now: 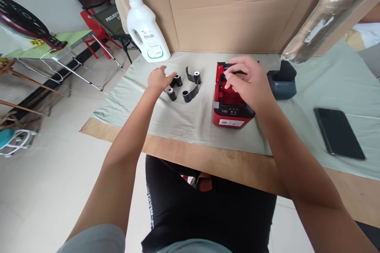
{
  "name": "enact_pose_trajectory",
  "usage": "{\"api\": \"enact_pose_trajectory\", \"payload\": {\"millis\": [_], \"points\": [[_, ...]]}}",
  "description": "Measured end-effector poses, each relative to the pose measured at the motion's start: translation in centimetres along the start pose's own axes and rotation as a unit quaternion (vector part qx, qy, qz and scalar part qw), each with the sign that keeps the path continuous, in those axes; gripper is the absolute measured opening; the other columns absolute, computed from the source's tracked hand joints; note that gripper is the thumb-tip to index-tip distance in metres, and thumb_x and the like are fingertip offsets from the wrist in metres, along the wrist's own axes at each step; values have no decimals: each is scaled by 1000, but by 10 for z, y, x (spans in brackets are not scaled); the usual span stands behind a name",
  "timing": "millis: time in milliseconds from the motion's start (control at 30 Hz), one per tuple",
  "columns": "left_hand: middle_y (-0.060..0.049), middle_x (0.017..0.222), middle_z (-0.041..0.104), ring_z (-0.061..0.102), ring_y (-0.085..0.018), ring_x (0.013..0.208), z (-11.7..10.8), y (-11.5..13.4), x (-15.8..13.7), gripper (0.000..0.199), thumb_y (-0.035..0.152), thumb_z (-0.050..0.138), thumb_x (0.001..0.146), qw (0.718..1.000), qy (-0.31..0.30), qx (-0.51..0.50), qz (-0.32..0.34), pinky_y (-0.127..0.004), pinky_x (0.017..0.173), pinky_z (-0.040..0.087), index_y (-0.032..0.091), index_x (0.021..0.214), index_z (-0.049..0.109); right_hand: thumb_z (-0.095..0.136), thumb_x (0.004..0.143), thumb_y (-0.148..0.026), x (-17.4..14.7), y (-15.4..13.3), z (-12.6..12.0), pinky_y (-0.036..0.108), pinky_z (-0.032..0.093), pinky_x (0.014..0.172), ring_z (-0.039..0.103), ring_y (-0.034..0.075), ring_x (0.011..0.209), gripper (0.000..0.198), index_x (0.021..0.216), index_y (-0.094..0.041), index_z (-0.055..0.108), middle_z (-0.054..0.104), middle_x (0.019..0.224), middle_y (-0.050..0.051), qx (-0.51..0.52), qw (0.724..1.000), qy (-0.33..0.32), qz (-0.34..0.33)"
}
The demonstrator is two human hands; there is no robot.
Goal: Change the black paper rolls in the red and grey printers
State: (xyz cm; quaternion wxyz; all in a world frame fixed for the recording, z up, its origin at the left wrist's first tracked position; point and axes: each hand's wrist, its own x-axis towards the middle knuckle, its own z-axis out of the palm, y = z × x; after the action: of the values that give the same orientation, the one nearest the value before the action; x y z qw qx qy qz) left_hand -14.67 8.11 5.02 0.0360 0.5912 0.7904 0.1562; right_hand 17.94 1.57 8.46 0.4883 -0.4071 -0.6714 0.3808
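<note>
The right hand [247,79] is over the open top of the red-and-black label printer [233,104], its fingers loosely bent with gaps between them; it appears to grip nothing, though whether a fingertip touches the printer I cannot tell. The left hand [161,79], left of the printer, is partly open, thumb held away from the forefinger and palm down; it seems to have hold of nothing, and whether it touches the ribbon rolls beside it is unclear. These black ribbon rolls [171,94] lie between that hand and the printer, in two pairs, with a loose strip curling up from the pair nearer the printer. Just right of the printer, partly behind the right forearm, is a smaller dark blue-grey device [282,87] with its lid raised. Farther right of the printer lies a black smartphone [339,132]. Behind the printer rises a cardboard sheet [237,19]; a white detergent jug [147,31] is behind it to the left, and a plastic-wrapped roll [322,19] slants behind it to the right.
</note>
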Motion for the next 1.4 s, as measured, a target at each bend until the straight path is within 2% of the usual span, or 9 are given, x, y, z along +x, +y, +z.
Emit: {"api": "enact_pose_trajectory", "payload": {"millis": [133,300,433,667,900,1033,1133,1267,1400], "points": [[-9,106,81,61,-37,122,4,-28,-47,44,57,62,90,995,-9,37,98,-53,109,40,27,118,77,71,93,-32,1,-4,-4,37,57,70,67,17,69,24,114,-28,63,73,105,5,3,1000,12,-12],[-9,102,80,60,-37,113,9,-36,-83,31,36,63,91,981,58,44,177,-54,102,38,29,118,77,72,92,-34,-1,-5,-1,39,58,74,66,17,69,18,108,-28,66,72,97,2,-7,1000,-5,-18],[-9,102,76,58,-38,116,-5,-6,-110,33,34,60,95,950,136,-9,279,-56,104,34,32,125,74,70,93,-37,-7,-9,5,40,58,78,67,19,75,12,97,-26,69,73,95,3,-41,996,-79,-16],[-6,97,73,55,-37,126,-13,75,-147,35,34,54,102,870,161,-134,447,-56,108,32,38,134,68,76,85,-33,-14,-13,10,37,56,76,68,24,90,39,124,-30,69,73,107,3,-83,977,-198,-2],[-6,100,75,60,-34,119,17,95,-156,43,41,56,102,869,177,-167,431,-52,105,33,36,144,62,71,80,-18,-5,-10,-8,39,58,81,68,21,89,19,96,-26,67,73,102,3,-29,983,-181,-4],[0,72,68,65,-23,77,31,80,-168,32,48,56,102,827,258,-236,441,-50,96,40,38,127,72,73,82,-25,-1,-11,-27,35,54,64,62,18,68,17,99,-26,68,72,90,2,-54,989,-131,44],[2,65,63,59,-18,60,28,82,-162,35,49,43,107,799,289,-369,376,-46,83,48,37,112,75,73,85,-31,2,-12,-41,33,46,54,54,16,59,17,101,-27,71,68,80,1,-76,987,-124,73],[-3,104,75,69,-21,90,24,105,-134,34,57,69,94,807,156,-427,378,-43,88,54,33,117,75,70,89,-37,2,-15,-51,33,44,54,56,20,65,14,99,-28,72,66,76,2,-75,982,-157,78],[-3,99,75,70,-20,93,45,120,-120,36,56,71,94,808,81,-469,347,-40,90,55,31,119,75,68,91,-38,1,-15,-50,32,45,60,57,19,70,14,103,-29,71,67,81,1,-126,969,-203,64]]}}
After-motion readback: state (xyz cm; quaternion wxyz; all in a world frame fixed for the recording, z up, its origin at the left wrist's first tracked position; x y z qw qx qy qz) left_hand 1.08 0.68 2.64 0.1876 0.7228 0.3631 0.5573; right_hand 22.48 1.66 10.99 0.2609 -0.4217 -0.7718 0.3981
